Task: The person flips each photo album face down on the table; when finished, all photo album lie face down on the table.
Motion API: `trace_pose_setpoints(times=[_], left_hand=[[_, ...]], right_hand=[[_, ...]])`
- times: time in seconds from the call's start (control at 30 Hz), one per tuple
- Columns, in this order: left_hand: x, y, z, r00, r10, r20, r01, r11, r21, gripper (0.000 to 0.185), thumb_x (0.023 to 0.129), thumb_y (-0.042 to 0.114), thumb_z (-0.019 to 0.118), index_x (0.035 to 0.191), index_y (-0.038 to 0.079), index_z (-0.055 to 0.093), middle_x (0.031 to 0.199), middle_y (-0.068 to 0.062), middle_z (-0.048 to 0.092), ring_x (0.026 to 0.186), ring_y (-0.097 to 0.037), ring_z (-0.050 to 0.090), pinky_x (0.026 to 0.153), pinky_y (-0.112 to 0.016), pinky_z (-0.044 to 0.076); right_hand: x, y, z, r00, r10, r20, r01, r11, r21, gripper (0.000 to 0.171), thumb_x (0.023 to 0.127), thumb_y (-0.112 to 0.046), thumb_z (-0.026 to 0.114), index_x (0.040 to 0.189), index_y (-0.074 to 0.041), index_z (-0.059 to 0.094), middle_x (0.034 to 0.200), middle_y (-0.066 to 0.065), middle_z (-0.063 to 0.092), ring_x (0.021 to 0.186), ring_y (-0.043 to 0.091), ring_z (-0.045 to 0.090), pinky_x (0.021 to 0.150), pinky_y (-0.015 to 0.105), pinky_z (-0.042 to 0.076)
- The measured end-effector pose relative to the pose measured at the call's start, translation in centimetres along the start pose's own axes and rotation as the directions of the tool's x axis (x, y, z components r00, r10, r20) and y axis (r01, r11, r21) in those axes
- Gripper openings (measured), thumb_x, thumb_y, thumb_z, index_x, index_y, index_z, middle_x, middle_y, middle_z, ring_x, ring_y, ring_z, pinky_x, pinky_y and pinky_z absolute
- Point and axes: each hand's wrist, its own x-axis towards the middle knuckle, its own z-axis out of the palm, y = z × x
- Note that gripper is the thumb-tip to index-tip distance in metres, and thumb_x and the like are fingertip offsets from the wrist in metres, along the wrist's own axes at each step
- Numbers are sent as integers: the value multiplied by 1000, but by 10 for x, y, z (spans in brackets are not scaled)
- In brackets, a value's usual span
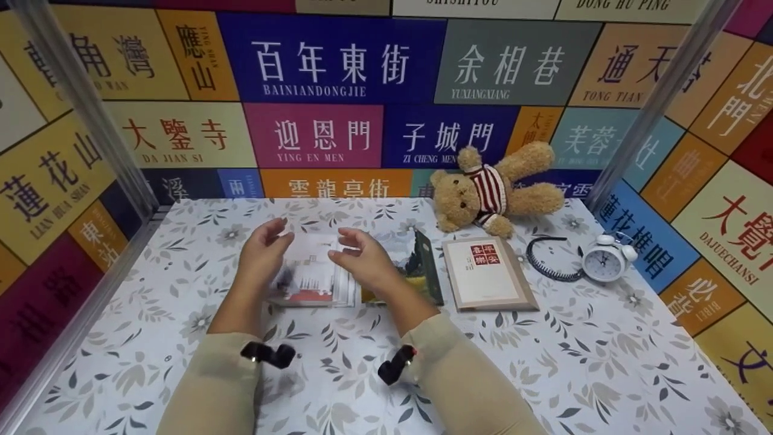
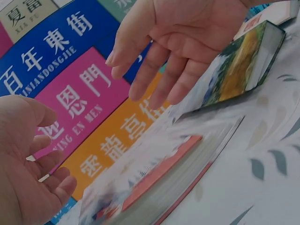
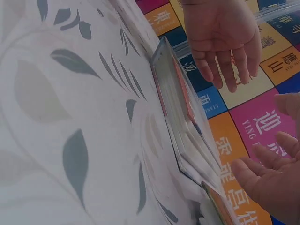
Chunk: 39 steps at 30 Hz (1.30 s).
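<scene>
Both hands hover released above the white-and-red book (image 1: 314, 279) lying mid-desk (image 1: 543, 374); left hand (image 1: 261, 252) and right hand (image 1: 362, 258) face each other, fingers relaxed, touching nothing.

The head view looks forward and down from above the table (image 1: 543, 374), far enough back to take in its whole width and the sign-covered walls. The left wrist view sits low by the left hand (image 2: 23, 164), facing across to the right hand (image 2: 187, 42) — very near. The right wrist view looks back the other way (strongly tilted). Both wrist views share the white-and-red book (image 2: 159, 183) — and both hands.
</scene>
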Motion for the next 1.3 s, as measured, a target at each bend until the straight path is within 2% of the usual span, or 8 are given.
trace_pose_setpoints(times=[0.27, 0.43, 0.6, 0.83, 1.0, 1.1, 1.2, 1.3], left_hand=[[10, -13, -10, 982, -187, -5, 187, 982, -10, 70, 107, 36, 61, 169, 24, 33, 176, 0, 34, 164, -24, 33, 136, -45, 27], [12, -19, -11, 968, -249, 30, 247, 967, 57, 72, 107, 38, 59, 171, 21, 29, 177, -5, 33, 165, -26, 29, 137, -48, 23], [11, -24, -11, 957, -274, 99, 253, 949, 187, 74, 107, 34, 57, 172, 17, 26, 178, -10, 29, 166, -32, 26, 137, -53, 20], [13, -27, -16, 966, -240, 97, 224, 963, 152, 72, 105, 13, 55, 171, 14, 27, 177, -10, 32, 165, -30, 28, 138, -50, 18], [14, -23, -18, 957, -266, 119, 277, 956, -96, 69, 103, 6, 56, 169, 18, 36, 175, -5, 38, 161, -24, 36, 136, -43, 25], [12, -17, -19, 945, -279, 173, 323, 886, -332, 60, 106, 13, 54, 163, 28, 46, 172, 1, 41, 157, -19, 40, 133, -39, 32], [8, -9, -18, 939, -248, 237, 334, 818, -468, 50, 110, 25, 49, 158, 36, 53, 167, 4, 46, 150, -18, 47, 127, -37, 40], [4, -4, -14, 950, -153, 271, 271, 837, -476, 49, 113, 31, 44, 161, 37, 49, 164, 0, 50, 140, -16, 53, 119, -31, 45]], right_hand=[[0, 12, 15, 999, 10, 38, -12, 998, 64, 70, 96, -32, 81, 159, -19, 52, 164, 8, 53, 154, 32, 48, 126, 46, 44], [-1, 20, 18, 996, 27, 85, -33, 997, 73, 74, 97, -33, 80, 162, -20, 48, 169, 8, 46, 160, 33, 39, 130, 47, 38], [-3, 22, 23, 994, 32, 108, -36, 999, 37, 73, 98, -34, 79, 162, -20, 47, 172, 8, 43, 162, 31, 37, 132, 45, 34], [-7, 21, 26, 987, -11, 162, 10, 1000, 6, 71, 101, -33, 76, 163, -17, 47, 173, 9, 39, 163, 31, 34, 134, 45, 31], [-7, 21, 26, 987, -19, 162, 17, 1000, 11, 68, 103, -32, 73, 163, -15, 46, 173, 11, 39, 163, 31, 34, 134, 44, 31], [-7, 17, 25, 989, -23, 146, 18, 999, 36, 69, 103, -31, 71, 164, -13, 44, 174, 13, 36, 163, 33, 33, 134, 44, 31], [-9, 12, 24, 990, -26, 142, 17, 998, 58, 69, 105, -34, 69, 165, -14, 42, 176, 12, 34, 164, 32, 31, 135, 43, 28], [-11, 5, 24, 988, -14, 151, 6, 998, 57, 68, 106, -42, 66, 166, -20, 42, 176, 9, 33, 165, 29, 29, 136, 42, 25]])
